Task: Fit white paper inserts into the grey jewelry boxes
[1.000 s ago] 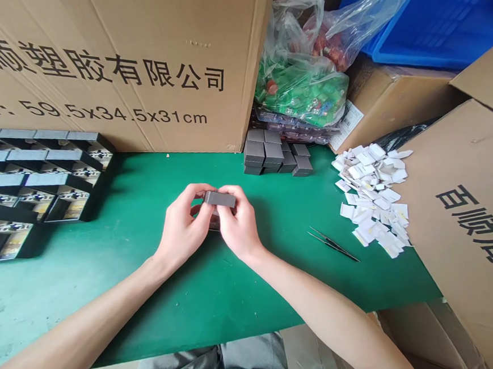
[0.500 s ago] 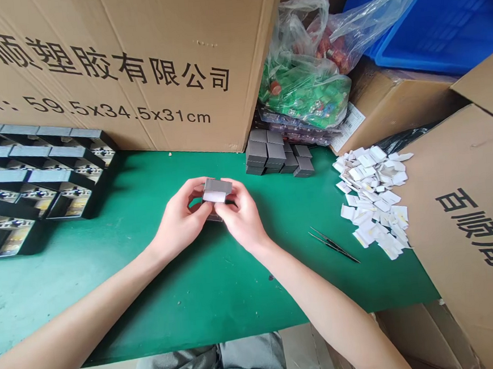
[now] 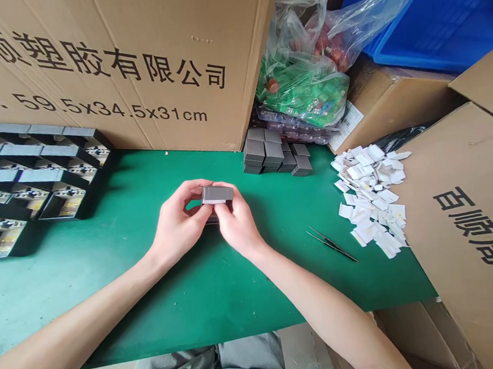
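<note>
Head view: a dark grey block (image 3: 217, 194) is held up off the green tabletop (image 3: 162, 310), near its middle, lying roughly level between both hands. Left hand (image 3: 179, 217) is curled, its fingers wrapped around the block's left end. Right hand (image 3: 237, 222) is narrowly closed on the block's right end and lower edge. A second dark item (image 3: 212, 219) shows beneath the hands, mostly hidden; whether it touches the tabletop cannot be told. Beyond the hands, a stack of similar grey blocks (image 3: 268, 151) stands against a cardboard carton (image 3: 104, 65). To the right lie tweezers (image 3: 331, 245) and, farther right, a heap of white paper scraps (image 3: 371, 200). To the left sits a black compartment tray (image 3: 50, 183) holding printed cards (image 3: 69, 203). Behind the stack are a stuffed plastic bag (image 3: 302, 83) and a blue crate (image 3: 433, 16).
</note>
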{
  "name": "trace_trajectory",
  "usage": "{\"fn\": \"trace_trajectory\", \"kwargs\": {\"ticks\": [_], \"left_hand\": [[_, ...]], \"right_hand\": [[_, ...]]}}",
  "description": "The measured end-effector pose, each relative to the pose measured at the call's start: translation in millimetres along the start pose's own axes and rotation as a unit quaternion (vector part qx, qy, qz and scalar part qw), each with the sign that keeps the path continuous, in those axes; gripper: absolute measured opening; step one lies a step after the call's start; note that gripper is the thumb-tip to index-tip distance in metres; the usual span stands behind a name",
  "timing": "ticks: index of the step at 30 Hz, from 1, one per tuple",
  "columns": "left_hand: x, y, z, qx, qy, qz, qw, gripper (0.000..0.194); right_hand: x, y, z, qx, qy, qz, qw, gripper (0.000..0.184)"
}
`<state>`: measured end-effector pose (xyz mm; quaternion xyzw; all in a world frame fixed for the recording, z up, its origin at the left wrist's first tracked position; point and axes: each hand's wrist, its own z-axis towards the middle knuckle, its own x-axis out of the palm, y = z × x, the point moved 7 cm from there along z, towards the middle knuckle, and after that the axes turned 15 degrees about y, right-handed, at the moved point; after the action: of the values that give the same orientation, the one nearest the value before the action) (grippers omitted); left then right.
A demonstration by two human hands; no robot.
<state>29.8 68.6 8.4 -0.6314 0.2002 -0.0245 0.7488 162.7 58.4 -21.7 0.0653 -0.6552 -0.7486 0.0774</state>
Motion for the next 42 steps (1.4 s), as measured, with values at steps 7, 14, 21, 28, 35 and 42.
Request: {"fn": "trace_trajectory", "kwargs": {"ticks": [7, 14, 21, 28, 35, 42], "left_hand": [[-3.1, 2.4, 4.9, -0.023, 0.02, 0.05, 0.998, 0.049], [-4.8, 4.5, 2.1, -0.017, 0.027, 0.101, 0.994, 0.046], [-1.4, -2.0, -1.6, -0.001, 0.027, 0.135, 0.99, 0.032], [-2.3, -2.4, -0.7, -0.014, 0.027, 0.138, 0.99, 0.03], [-3.6, -2.5, 1.4, -0.016, 0.036, 0.14, 0.989, 0.032], [-8.6, 12.3, 9.2, -0.065, 0.067, 0.072, 0.993, 0.039]], "right_hand": [[-3.1, -7.6, 3.9, 0.009, 0.036, 0.021, 0.999, 0.058], [-11.1, 2.6, 1.3, -0.022, 0.019, -0.019, 0.999, 0.047], [-15.7, 10.6, -0.8, -0.032, -0.003, -0.078, 0.996, 0.04], [-14.5, 8.5, 1.4, -0.027, 0.005, -0.05, 0.998, 0.035], [-15.5, 1.3, 2.8, -0.003, 0.021, -0.027, 0.999, 0.042], [-11.9, -11.3, 5.8, 0.03, 0.047, 0.055, 0.997, 0.065]]}}
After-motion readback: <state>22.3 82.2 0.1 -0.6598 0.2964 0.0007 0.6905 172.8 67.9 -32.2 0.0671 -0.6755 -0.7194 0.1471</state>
